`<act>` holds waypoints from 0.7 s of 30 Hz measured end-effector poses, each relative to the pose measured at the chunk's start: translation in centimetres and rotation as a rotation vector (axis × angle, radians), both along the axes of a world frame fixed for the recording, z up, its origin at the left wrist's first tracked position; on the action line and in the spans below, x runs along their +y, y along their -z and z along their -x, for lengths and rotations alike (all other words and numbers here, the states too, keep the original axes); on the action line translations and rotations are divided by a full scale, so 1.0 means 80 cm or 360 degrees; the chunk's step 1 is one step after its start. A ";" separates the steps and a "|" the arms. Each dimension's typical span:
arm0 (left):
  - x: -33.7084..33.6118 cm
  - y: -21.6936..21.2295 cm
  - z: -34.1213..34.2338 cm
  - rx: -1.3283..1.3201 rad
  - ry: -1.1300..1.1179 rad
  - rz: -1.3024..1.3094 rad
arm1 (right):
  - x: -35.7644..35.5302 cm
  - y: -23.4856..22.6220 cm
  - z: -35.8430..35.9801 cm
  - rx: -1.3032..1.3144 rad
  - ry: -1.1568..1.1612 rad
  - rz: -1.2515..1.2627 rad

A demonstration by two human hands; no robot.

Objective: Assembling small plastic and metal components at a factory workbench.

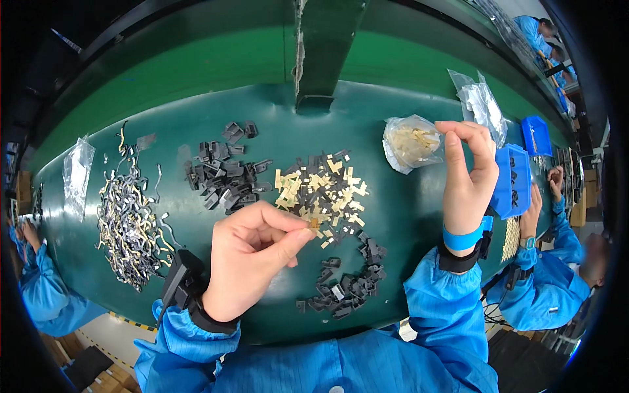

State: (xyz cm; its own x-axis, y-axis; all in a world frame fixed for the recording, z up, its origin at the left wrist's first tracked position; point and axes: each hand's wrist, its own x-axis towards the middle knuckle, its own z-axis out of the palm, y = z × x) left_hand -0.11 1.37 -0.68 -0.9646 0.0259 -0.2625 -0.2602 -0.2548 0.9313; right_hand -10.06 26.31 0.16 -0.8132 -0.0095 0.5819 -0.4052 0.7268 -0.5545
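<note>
My left hand (252,252) is closed in a pinch, with a small brass-coloured piece (314,223) at the tips of thumb and forefinger. Just beyond it lies a loose pile of cream and black plastic parts (331,187). My right hand (470,170) is raised beside an open clear plastic bag (413,141) holding small pale yellowish pieces. Its thumb and forefinger are bent close together; whatever is between them is too small to make out. Around that wrist runs a blue band (464,239).
Black plastic housings lie in one heap (226,171) at the left and another (350,281) nearer me. Short wires (134,226) pile up farther left. Blue bins (512,180) and clear bags (481,105) stand to the right. A co-worker (547,281) sits at the right, another (49,281) at the left.
</note>
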 end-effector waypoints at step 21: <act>0.001 0.007 0.001 0.0051 -0.0073 -0.0023 | -0.101 0.009 -0.077 0.0070 -0.0669 -0.0353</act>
State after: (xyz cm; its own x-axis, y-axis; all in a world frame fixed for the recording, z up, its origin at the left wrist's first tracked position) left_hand -0.22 1.45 -1.27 -0.9727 -0.0150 -0.2316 -0.2184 -0.2792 0.9351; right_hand -3.93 18.27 -0.58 -0.6869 -0.4601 0.5626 -0.7091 0.5938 -0.3803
